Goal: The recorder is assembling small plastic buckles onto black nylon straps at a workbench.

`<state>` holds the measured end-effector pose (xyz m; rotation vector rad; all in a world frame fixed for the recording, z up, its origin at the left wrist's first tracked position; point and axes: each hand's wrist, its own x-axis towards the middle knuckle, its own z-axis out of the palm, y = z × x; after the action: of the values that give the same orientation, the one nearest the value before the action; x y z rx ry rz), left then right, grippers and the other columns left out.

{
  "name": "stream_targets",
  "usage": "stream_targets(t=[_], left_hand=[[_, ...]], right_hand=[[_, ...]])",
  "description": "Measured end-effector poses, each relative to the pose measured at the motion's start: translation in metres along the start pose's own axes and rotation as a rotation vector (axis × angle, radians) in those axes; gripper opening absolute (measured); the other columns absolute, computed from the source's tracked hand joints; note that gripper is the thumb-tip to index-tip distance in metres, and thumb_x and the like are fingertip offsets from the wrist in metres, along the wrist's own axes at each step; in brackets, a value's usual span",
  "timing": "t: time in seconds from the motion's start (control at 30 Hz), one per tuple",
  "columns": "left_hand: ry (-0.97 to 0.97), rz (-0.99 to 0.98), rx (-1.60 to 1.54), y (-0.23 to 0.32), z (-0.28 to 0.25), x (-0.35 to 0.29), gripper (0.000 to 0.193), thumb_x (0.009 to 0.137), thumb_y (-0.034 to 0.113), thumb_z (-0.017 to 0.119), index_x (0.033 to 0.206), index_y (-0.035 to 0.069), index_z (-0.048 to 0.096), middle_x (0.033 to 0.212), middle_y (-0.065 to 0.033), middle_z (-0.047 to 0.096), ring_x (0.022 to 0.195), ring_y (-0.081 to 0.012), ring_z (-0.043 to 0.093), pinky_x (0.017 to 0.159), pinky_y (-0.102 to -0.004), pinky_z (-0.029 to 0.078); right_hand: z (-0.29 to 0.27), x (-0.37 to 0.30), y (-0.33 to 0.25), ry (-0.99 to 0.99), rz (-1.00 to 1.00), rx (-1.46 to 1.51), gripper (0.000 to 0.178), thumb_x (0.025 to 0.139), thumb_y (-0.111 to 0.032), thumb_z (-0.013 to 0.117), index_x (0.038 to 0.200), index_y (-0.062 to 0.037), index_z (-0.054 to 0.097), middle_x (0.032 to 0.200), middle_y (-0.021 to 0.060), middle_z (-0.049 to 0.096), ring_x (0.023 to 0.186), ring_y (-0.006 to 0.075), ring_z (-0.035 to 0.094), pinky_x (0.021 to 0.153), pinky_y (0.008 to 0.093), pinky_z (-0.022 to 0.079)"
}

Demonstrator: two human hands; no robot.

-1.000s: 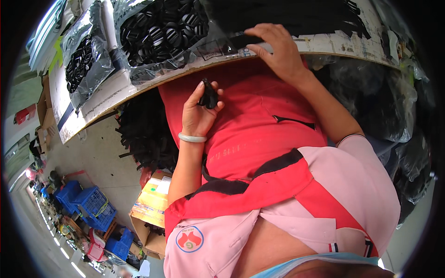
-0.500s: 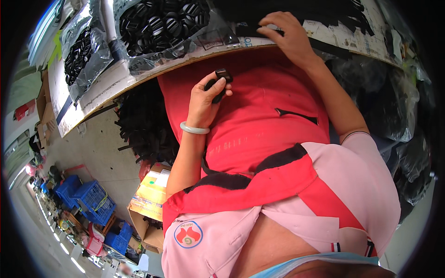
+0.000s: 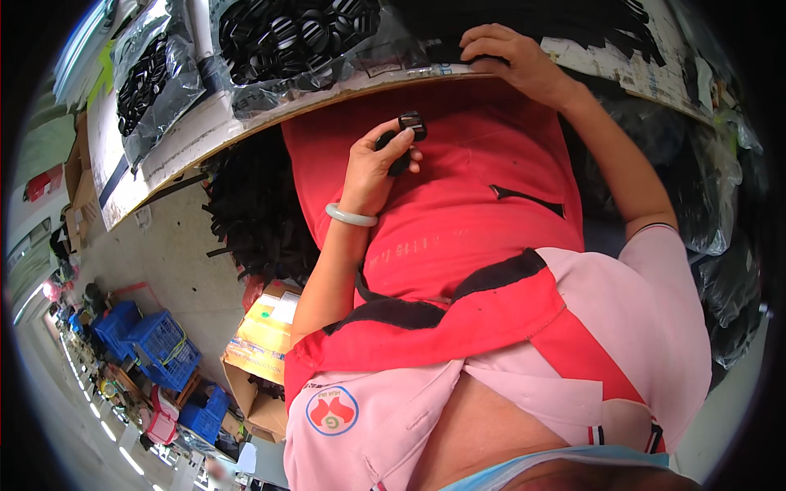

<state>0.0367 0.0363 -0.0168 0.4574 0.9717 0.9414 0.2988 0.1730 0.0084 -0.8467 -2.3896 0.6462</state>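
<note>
In front of the red apron [image 3: 458, 204], my left hand [image 3: 372, 168] is closed around a small black plastic buckle [image 3: 413, 123]. A dark piece, seemingly strap, shows below the thumb and partly hides in the palm. Up at the table's front edge, my right hand [image 3: 524, 69] has its fingers bent over a black strap [image 3: 490, 60], pinching it. More black straps [image 3: 565, 23] lie in a flat pile just beyond that hand.
On the table [image 3: 176, 168], to the left, lie a clear bag of black buckles [image 3: 299, 37] and a smaller bag [image 3: 147, 94]. A bundle of black straps [image 3: 254, 213] hangs below. A cardboard box [image 3: 262, 344] and blue crates [image 3: 164, 352] stand lower left.
My right hand has gone from thumb and fingers apart to fingers closed on a black strap at the table edge. My left hand has moved slightly right and up with the buckle.
</note>
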Motion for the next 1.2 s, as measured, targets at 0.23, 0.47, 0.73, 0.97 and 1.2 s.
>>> stream_targets(t=[0.23, 0.47, 0.73, 0.97, 1.2], left_hand=[[0.021, -0.001, -0.044, -0.005, -0.003, 0.003, 0.026, 0.09, 0.011, 0.064, 0.111, -0.003, 0.059, 0.094, -0.008, 0.061, 0.074, -0.0159, 0.059, 0.059, -0.0275, 0.05], [0.0, -0.026, -0.052, -0.006, -0.005, 0.005, 0.024, 0.09, 0.012, 0.064, 0.108, -0.005, 0.061, 0.084, -0.008, 0.063, 0.069, -0.0147, 0.061, 0.057, -0.026, 0.051], [0.02, 0.011, 0.027, -0.001, 0.006, 0.007, 0.022, 0.089, 0.013, 0.065, 0.104, -0.004, 0.063, 0.079, -0.0074, 0.063, 0.064, -0.0132, 0.059, 0.054, -0.0248, 0.049], [0.069, 0.168, 0.081, 0.014, 0.012, -0.002, 0.02, 0.089, 0.014, 0.066, 0.098, -0.004, 0.065, 0.071, -0.0051, 0.062, 0.052, -0.0099, 0.054, 0.045, -0.0218, 0.041], [0.129, 0.297, 0.107, 0.023, 0.029, -0.01, 0.018, 0.088, 0.011, 0.067, 0.097, -0.004, 0.066, 0.065, -0.002, 0.06, 0.048, -0.0062, 0.05, 0.043, -0.0199, 0.036]], right_hand=[[-0.018, -0.008, 0.009, -0.199, -0.015, -0.114, 0.015, 0.085, -0.011, 0.063, 0.099, -0.0061, 0.06, 0.116, 0.0067, 0.059, 0.107, 0.0263, 0.056, 0.091, 0.0332, 0.047], [-0.013, -0.012, -0.002, -0.068, 0.039, -0.308, 0.025, 0.087, -0.017, 0.063, 0.11, -0.0073, 0.06, 0.113, 0.0081, 0.059, 0.104, 0.0268, 0.057, 0.087, 0.0353, 0.048], [-0.008, -0.01, -0.003, 0.048, -0.02, -0.305, 0.016, 0.088, -0.009, 0.06, 0.104, -0.0059, 0.062, 0.104, 0.007, 0.062, 0.098, 0.0269, 0.059, 0.083, 0.0351, 0.049], [-0.024, 0.018, -0.073, 0.548, -0.107, -0.026, 0.009, 0.087, -0.008, 0.065, 0.092, -0.002, 0.061, 0.083, 0.0052, 0.06, 0.073, 0.0155, 0.058, 0.066, 0.0272, 0.047], [-0.002, 0.0, -0.146, -0.122, 0.79, 0.765, 0.019, 0.091, -0.019, 0.062, 0.088, -0.0002, 0.061, 0.068, 0.0033, 0.061, 0.054, 0.0069, 0.054, 0.049, 0.0213, 0.042]])
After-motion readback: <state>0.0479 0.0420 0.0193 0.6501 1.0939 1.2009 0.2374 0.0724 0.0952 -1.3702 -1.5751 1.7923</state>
